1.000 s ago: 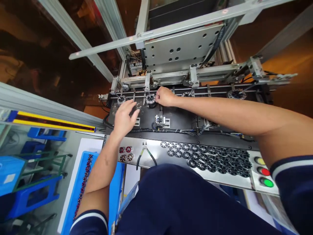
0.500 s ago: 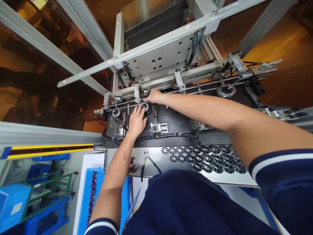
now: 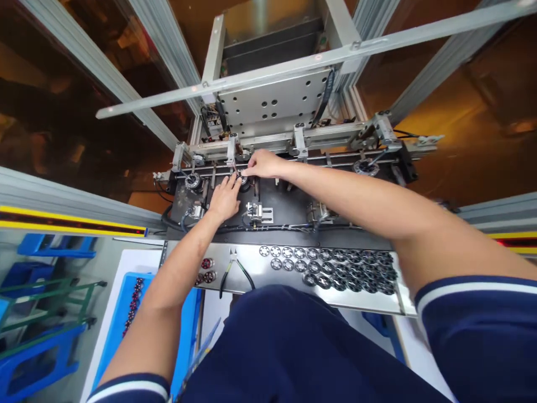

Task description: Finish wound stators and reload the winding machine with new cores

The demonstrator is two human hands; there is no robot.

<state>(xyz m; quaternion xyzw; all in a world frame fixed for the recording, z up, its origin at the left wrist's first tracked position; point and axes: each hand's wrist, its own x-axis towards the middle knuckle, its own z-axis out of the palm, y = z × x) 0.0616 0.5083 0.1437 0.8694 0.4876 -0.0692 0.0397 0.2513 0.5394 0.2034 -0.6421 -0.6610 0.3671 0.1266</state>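
At the machine's second station, my left hand point(image 3: 225, 197) lies with its fingers spread, the fingertips touching the near-left edge of a round metal part point(image 3: 244, 181). My right hand point(image 3: 263, 164) comes in from the right with thumb and index finger pinched at the upper side of that same part; what is between the fingertips is too small to make out. Another round part point(image 3: 192, 181) sits at the station to the left, and one more point(image 3: 366, 167) sits far right under the rail.
On the metal ledge point(image 3: 247, 280) in front lie green-handled cutters point(image 3: 235, 268), red-and-black round parts point(image 3: 208, 276) and rows of black-and-silver rings point(image 3: 327, 268). A blue tray point(image 3: 126, 302) stands lower left. Metal bars and a yellow-edged strip point(image 3: 75, 221) frame the machine.
The camera view has shifted. My right thumb and index finger have drawn together closer over the round part, while my left hand stays at its edge.
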